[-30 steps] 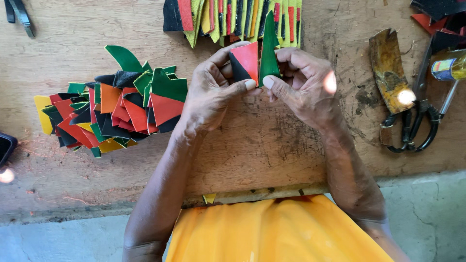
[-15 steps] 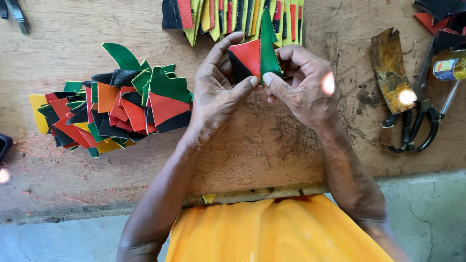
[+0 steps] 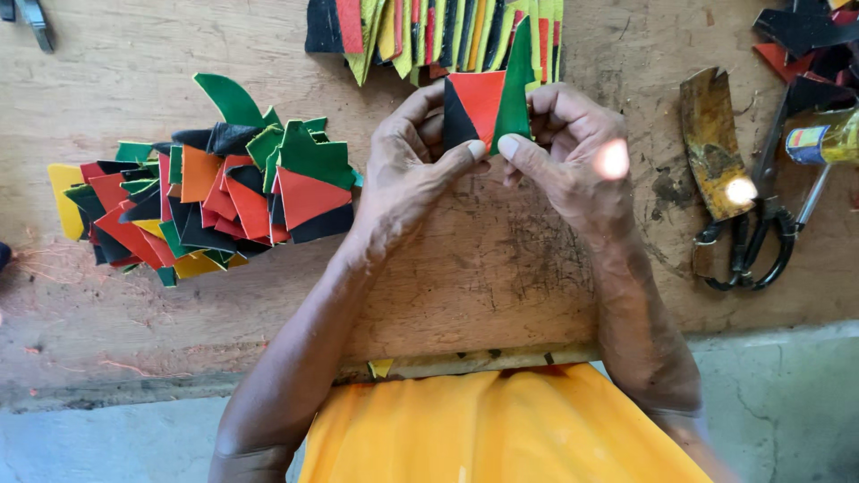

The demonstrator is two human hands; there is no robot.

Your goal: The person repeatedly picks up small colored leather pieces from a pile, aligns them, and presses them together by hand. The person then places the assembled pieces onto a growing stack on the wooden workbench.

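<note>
Across a worn wooden tabletop [image 3: 555, 268], a person in a yellow garment [image 3: 501, 429] works with both hands above the middle of the board. To the left lies a loose heap of cut pieces [image 3: 206, 201] in red, green, black, orange and yellow; a second row of coloured strips [image 3: 429, 31] fans along the far edge. At right rest a rusted flat blade [image 3: 711, 139], black-handled scissors [image 3: 761, 241] and a small yellow bottle [image 3: 823, 139] lying on its side. The left hand [image 3: 407, 170] and right hand [image 3: 573, 156] meet over a small joined piece [image 3: 488, 107] of black, red and green panels, held upright just clear of the wood. Fingers of both hands are curled behind it, thumbs pressed against its lower edge, pinching it between them.
</note>
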